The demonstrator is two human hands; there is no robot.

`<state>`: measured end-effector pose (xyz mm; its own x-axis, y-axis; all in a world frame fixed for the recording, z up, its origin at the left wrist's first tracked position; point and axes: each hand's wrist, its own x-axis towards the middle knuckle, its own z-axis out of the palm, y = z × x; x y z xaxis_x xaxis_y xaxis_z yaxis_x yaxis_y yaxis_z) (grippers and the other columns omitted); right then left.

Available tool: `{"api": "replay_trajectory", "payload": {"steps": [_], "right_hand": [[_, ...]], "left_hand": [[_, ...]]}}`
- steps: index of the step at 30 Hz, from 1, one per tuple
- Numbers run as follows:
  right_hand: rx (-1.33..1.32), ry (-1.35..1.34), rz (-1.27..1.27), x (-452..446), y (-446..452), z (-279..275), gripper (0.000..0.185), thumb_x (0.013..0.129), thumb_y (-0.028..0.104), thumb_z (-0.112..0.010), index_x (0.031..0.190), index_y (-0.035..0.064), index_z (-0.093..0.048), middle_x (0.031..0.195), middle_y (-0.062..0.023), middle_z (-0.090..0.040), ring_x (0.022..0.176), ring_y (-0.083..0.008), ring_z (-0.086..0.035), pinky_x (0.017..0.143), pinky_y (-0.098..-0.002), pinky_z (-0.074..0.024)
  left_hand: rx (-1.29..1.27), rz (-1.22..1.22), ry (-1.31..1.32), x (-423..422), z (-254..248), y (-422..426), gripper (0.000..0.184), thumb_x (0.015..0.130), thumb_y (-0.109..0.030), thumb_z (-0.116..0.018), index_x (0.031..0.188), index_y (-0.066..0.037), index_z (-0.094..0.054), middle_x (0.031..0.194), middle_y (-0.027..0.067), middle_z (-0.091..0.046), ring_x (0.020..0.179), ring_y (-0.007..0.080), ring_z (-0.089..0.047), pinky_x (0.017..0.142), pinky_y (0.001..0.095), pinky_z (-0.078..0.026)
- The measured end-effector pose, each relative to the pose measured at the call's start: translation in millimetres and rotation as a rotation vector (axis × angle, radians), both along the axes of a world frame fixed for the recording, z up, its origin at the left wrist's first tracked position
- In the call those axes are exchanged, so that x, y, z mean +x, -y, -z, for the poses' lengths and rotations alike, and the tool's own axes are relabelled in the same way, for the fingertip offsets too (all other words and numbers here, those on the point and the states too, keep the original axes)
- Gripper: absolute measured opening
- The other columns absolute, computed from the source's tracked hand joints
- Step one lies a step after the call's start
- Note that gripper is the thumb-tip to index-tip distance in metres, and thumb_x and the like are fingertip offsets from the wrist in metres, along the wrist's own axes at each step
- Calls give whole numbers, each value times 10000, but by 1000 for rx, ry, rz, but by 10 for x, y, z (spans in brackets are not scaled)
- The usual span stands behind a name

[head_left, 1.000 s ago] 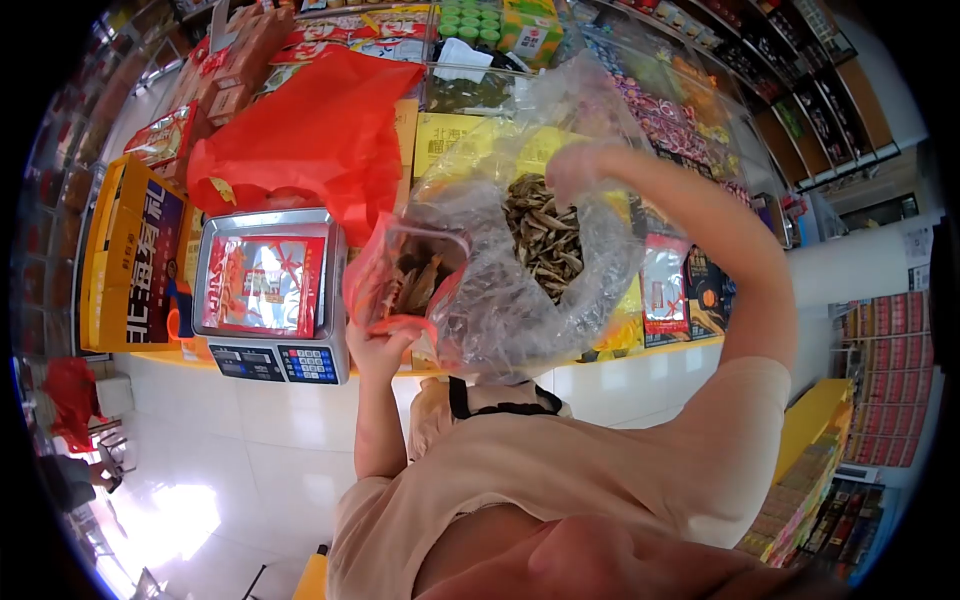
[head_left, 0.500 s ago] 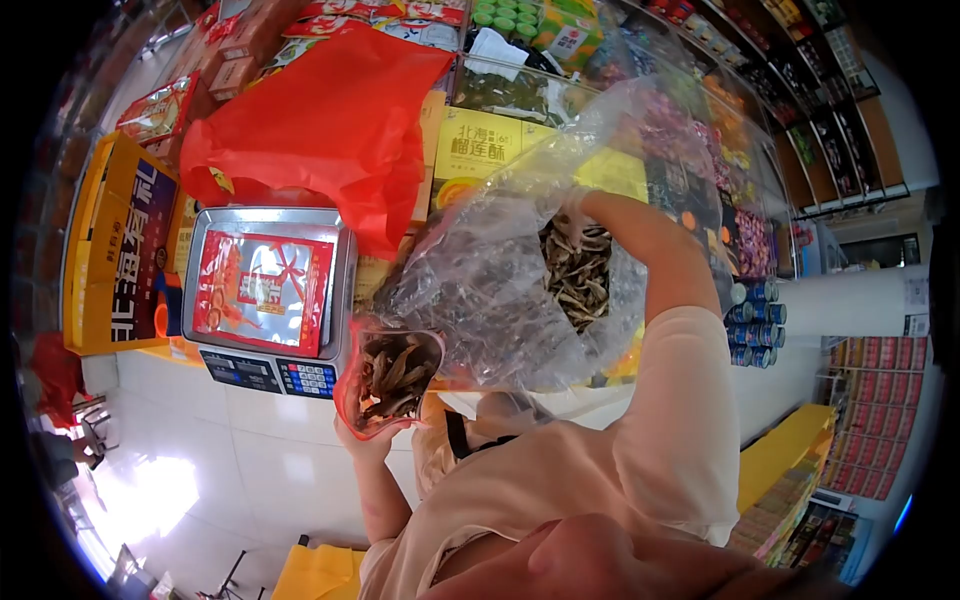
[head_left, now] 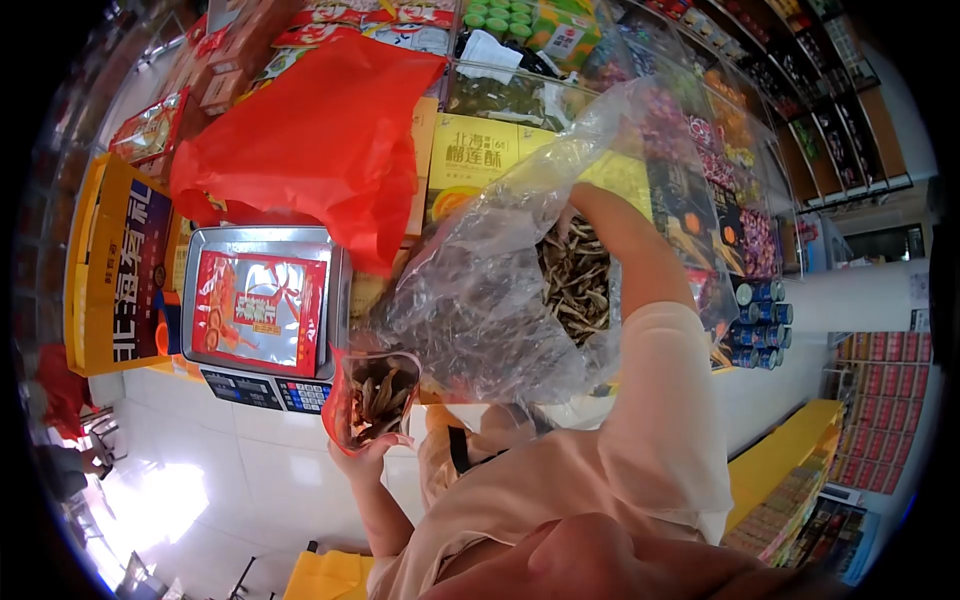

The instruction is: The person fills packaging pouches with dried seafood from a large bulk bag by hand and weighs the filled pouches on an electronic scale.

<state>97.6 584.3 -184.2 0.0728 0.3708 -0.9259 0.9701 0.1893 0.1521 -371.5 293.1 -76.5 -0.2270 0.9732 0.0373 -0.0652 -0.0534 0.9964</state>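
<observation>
My left hand [head_left: 362,462] is closed around the lower side of a red-edged pouch [head_left: 340,408]. The pouch stands open at the top, with dark dried fish [head_left: 380,392] inside. My right arm reaches into the mouth of a large clear plastic bag [head_left: 470,310], which holds a pile of small dried fish [head_left: 575,275]. At the bag's far edge my right hand [head_left: 578,200] shows only in part; its fingers are hidden behind the plastic. Left of the bag, a flat red-and-clear pouch [head_left: 262,310] lies on a digital scale [head_left: 338,300].
A big red plastic bag [head_left: 310,150] lies behind the scale. Yellow boxes [head_left: 480,150] sit beyond the clear bag, and a yellow carton [head_left: 110,270] stands at the left. Stacked cans [head_left: 757,322] are at the right, with a yellow-covered counter [head_left: 790,460] nearby.
The whole view has shifted slightly, with the scale and the held pouch now lower and further left. My right hand has sunk further out of sight behind the plastic.
</observation>
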Motion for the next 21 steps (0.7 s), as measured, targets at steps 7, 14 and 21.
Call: {"api": "replay_trajectory", "payload": {"steps": [7,14,21], "right_hand": [[-7,2,6,-34,-13,136,773,555,394,-766,1210,90,-491,1218,-122,-498,1066,-265,-502,845,-383,-424],[260,-163,-87,-91,179,78,345,611,257,-672,893,60,-665,941,-131,-634,837,-279,-595,718,-384,-461],[480,-288,-75,-3,240,245,328,625,229,-655,896,44,-652,891,-157,-636,825,-297,-598,694,-381,-468]], "left_hand": [[-31,35,-101,-125,131,109,966,529,-450,-770,1246,60,-371,1245,168,-456,1138,273,-452,956,377,-349],[3,11,-182,-201,200,164,979,529,-456,-764,1250,68,-360,1253,177,-448,1150,287,-439,972,395,-331],[71,-15,-143,-185,196,189,949,546,-404,-792,1250,67,-363,1235,172,-465,1139,274,-446,960,386,-343]]}}
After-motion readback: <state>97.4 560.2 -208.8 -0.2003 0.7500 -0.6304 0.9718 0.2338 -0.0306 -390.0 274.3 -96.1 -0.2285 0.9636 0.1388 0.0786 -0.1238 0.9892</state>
